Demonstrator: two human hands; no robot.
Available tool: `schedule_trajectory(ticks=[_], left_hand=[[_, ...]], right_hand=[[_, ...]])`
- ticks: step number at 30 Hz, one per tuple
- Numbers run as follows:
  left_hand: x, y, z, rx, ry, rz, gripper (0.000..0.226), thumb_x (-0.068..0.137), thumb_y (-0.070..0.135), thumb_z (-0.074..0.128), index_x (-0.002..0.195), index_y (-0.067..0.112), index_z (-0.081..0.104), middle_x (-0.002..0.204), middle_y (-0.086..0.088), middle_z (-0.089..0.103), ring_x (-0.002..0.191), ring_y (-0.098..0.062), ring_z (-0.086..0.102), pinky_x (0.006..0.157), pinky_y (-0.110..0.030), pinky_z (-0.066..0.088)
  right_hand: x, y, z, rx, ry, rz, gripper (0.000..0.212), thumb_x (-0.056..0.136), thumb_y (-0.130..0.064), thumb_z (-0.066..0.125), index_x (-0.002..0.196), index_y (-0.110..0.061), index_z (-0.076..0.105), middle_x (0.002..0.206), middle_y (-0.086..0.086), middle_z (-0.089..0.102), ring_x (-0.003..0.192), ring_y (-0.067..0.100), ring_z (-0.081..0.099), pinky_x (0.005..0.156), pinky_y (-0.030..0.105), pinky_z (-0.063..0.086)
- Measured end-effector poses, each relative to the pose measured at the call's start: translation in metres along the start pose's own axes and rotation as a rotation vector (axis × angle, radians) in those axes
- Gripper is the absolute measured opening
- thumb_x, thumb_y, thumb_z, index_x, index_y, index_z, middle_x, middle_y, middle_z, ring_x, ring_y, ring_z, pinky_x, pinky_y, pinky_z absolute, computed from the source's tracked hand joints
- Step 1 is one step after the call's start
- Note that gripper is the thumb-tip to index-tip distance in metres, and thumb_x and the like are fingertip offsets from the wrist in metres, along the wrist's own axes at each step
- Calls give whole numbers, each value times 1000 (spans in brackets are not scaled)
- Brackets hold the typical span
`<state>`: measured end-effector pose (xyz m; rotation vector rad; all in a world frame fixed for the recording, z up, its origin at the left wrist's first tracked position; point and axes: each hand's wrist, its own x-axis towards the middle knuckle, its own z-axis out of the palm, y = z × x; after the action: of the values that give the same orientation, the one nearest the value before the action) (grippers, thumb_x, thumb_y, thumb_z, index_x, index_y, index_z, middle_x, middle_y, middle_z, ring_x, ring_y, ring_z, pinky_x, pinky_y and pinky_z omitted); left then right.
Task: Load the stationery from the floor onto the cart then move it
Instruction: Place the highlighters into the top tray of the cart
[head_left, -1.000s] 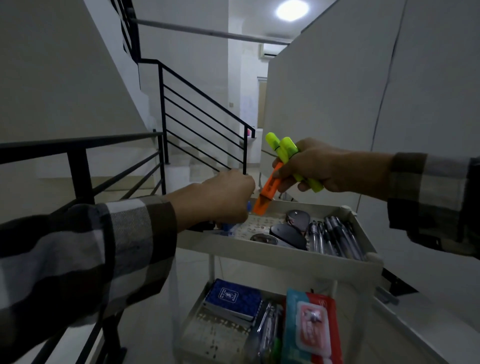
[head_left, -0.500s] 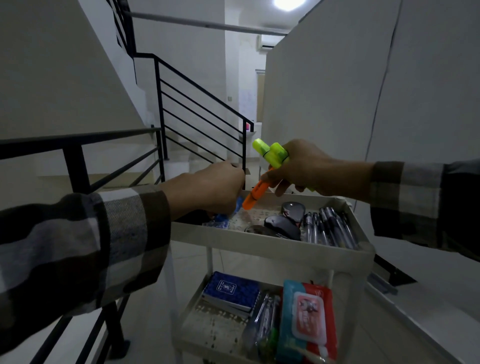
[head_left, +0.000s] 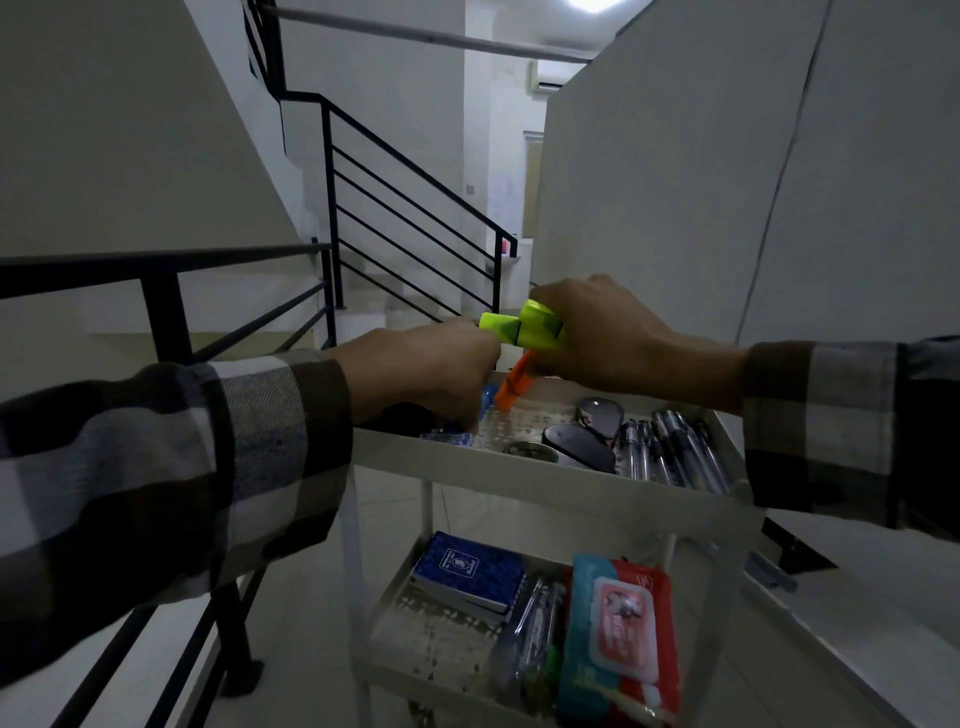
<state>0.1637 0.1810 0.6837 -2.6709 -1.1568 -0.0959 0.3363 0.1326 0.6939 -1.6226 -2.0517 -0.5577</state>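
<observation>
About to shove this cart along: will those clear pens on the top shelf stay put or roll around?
The clear pens look round-barrelled and lie loose, so they could roll on the top shelf. They lie packed side by side against the right wall, which probably limits that. The raised rim should keep them aboard.

left hand (head_left: 431, 371) hides its fingers; wipes pack (head_left: 621, 636) cut off below.

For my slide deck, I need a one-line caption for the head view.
Right hand holds yellow and orange highlighters over the cart's top tray; left hand reaches in.
</observation>
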Motion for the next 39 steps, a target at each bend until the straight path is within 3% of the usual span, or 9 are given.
schedule_trajectory(ticks=[4,8,13,16,20,24,30,36,39], left_hand=[[-5,-1,0,41,-26,37,27,87,25,77,68,15,62,64,1,57,56,-11,53,52,-25,44],[-16,-7,-10,27,-85,74,22,89,33,76,96,13,78,87,-3,75,80,-19,70,76,-38,62],[-23,-10,-22,-23,-86,77,31,89,38,77,107,13,77,98,-3,76,90,-18,71,85,-41,62],[-23,-6,-19,-14,-108,92,37,89,37,77,116,13,74,105,-4,75,96,-18,70,88,-39,60],[-22,-2,-12,-11,-104,137,45,89,34,77,130,16,69,115,0,73,100,-13,67,92,-33,58],[-15,-4,-6,-7,-83,129,44,86,40,79,123,17,73,109,-1,73,95,-14,68,88,-38,61],[-7,4,8,-17,65,67,44,80,56,79,70,17,62,65,1,59,59,-13,56,66,-36,57],[-1,19,13,53,156,38,29,92,32,70,76,18,50,71,-1,46,59,-11,45,48,-24,34],[-1,24,13,50,177,49,44,91,24,71,70,24,32,75,0,38,62,-10,38,50,-24,25]], right_hand=[[-4,1,7,-57,-3,-53,29,74,-29,87,92,-25,65,80,-5,60,71,19,61,62,27,41],[-7,-6,6,86,-96,21,32,73,-28,92,85,-29,62,75,-9,62,61,6,59,55,20,40],[-6,-17,3,478,-245,211,24,77,-20,89,95,-13,74,62,1,71,41,5,57,42,17,44],[-3,-15,0,509,-253,263,22,79,-18,88,97,-13,75,77,11,76,43,8,57,41,19,43],[-1,-8,-4,504,-248,367,27,81,-24,87,98,-8,71,66,4,69,40,7,55,38,20,41],[-2,-3,-8,590,-276,555,38,96,-39,70,110,-5,58,79,8,63,36,8,54,34,18,37],[-2,5,-23,625,-317,630,37,99,-33,65,122,-5,55,83,12,70,46,16,65,35,17,37],[-6,1,-19,599,-343,611,40,99,-34,64,122,-2,57,79,10,73,45,16,63,36,18,35],[-7,-1,-16,617,-346,624,42,101,-35,61,125,-1,52,77,14,76,43,17,64,37,16,34]])
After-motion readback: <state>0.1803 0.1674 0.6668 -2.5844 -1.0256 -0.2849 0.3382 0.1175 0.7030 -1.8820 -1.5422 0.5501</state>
